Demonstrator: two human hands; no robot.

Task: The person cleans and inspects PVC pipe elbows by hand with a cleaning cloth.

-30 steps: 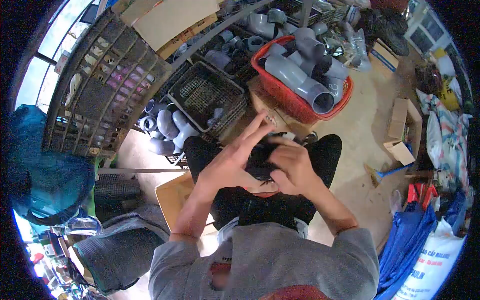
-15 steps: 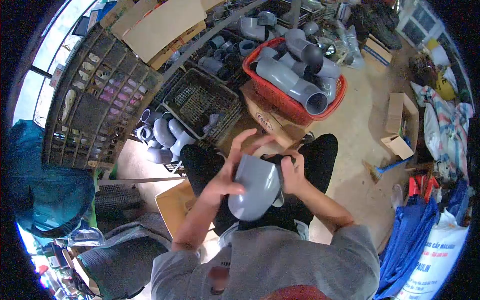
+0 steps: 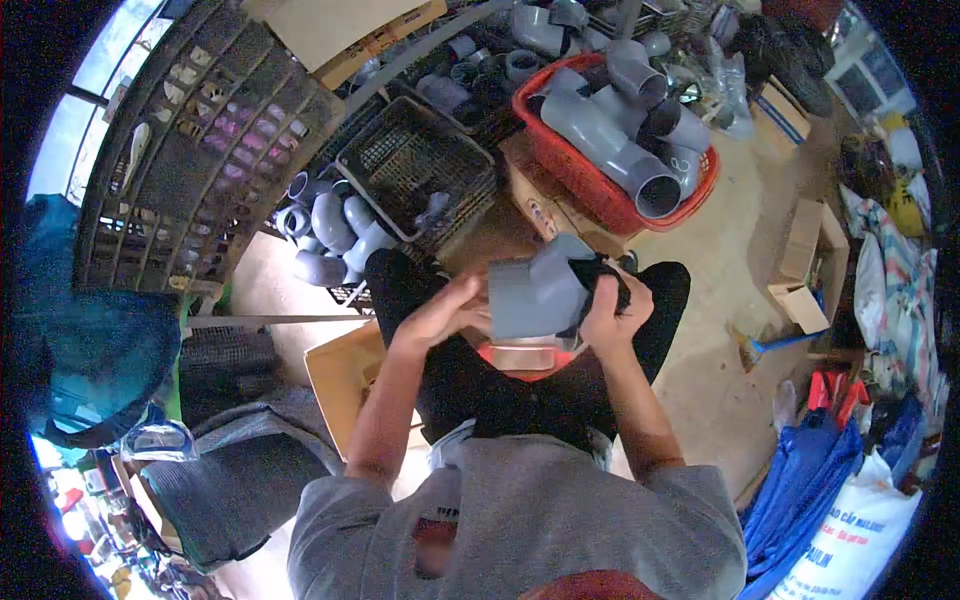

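Observation:
A grey plastic pipe fitting (image 3: 535, 300) with a bend in it is held up over my lap. Its straight, wide end points to the left. My left hand (image 3: 445, 315) is at that end, fingers curled against the rim, some of them hidden behind the fitting. My right hand (image 3: 620, 310) is closed round a black cloth (image 3: 602, 280), pressed to the fitting's right side. Under the fitting a red object with a pale brown block (image 3: 522, 358) shows between my thighs; its kind is not clear.
In front stands a red basket (image 3: 622, 222) full of grey pipe fittings. Left of it are a black crate (image 3: 415, 165) and a heap of grey elbows (image 3: 338, 230). A cardboard box (image 3: 345, 375) sits at my left, another open box (image 3: 812, 260) on the right floor.
The fitting has been turned: its rounded side faced me before, and now its straight end points left. My left hand has shifted to that end. The right hand keeps the black cloth. The view has shifted slightly.

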